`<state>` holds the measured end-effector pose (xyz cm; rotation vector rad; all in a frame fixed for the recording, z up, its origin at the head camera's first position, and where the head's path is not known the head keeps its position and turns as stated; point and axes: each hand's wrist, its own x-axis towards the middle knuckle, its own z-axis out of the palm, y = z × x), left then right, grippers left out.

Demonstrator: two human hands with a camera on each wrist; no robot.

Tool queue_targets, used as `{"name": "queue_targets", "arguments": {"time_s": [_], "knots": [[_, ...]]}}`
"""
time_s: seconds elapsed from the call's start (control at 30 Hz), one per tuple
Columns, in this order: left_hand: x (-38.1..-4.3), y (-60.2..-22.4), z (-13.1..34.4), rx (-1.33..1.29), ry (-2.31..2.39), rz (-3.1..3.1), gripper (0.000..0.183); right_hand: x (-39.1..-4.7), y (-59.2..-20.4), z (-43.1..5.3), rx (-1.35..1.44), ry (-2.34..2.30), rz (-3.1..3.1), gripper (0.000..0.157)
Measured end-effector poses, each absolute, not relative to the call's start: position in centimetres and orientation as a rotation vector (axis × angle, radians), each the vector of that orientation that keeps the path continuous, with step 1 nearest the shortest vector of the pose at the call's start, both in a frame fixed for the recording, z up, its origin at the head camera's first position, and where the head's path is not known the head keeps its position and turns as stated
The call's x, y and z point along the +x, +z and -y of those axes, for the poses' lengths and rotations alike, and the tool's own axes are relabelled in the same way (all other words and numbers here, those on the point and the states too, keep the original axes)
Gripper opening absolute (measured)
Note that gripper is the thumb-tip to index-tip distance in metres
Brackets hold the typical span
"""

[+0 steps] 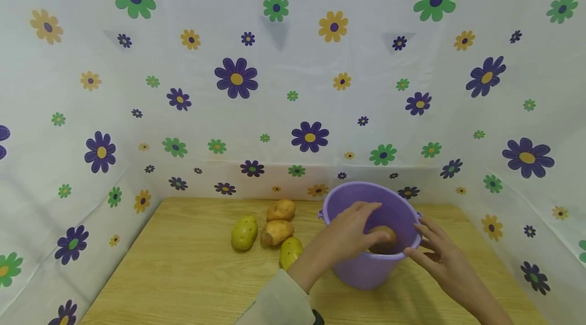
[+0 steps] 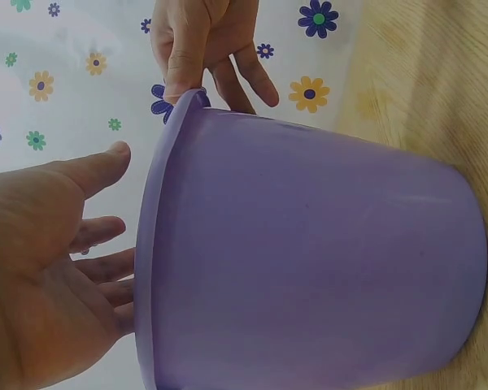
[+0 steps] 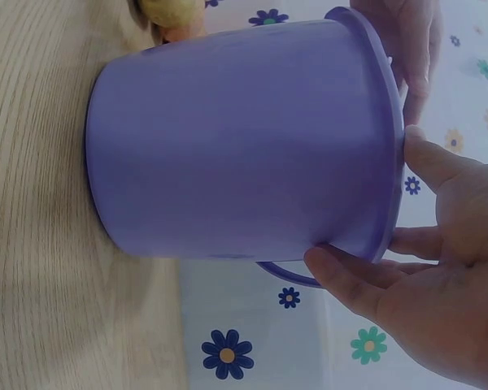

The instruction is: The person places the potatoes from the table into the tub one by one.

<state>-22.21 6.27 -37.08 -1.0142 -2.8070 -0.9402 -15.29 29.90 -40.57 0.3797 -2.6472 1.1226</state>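
A purple bucket (image 1: 366, 271) stands on the wooden table, its mouth tipped toward the head camera. Inside it lies a rounded brown thing that looks like a potato (image 1: 390, 235), partly hidden by the front rim and my left thumb. My left hand (image 1: 345, 231) reaches over the mouth, fingers loosely spread and thumb apart, curled round nothing visible. In the left wrist view, those fingers pass behind the rim (image 2: 146, 244). On the bucket's right side, my right hand (image 1: 441, 261) holds the rim between thumb and fingers; the right wrist view shows one fingertip (image 3: 321, 258) against the outer wall.
Left of the bucket lie two potatoes (image 1: 277, 232) and two smooth yellow-green fruits (image 1: 244, 232), one partly behind my left forearm. The bucket's handle (image 3: 289, 275) hangs at its far side. A flower-printed white sheet (image 1: 293, 111) encloses the table's back and sides.
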Motion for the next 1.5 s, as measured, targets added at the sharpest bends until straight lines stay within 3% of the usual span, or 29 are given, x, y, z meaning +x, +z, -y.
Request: {"name": "queue_targets", "arguments": {"time_s": [0.63, 1.5], "knots": [[-22.8, -36.8, -3.8, -0.972, -1.018, 2.77, 0.067, -15.5, -40.6, -29.7, 0.364, 1.105, 2.645, 0.06], [-23.9, -36.9, 4.7, -0.728, -1.164, 2.745, 0.067, -15.4, -40.6, -29.8, 0.371, 1.083, 2.646, 0.06]]}}
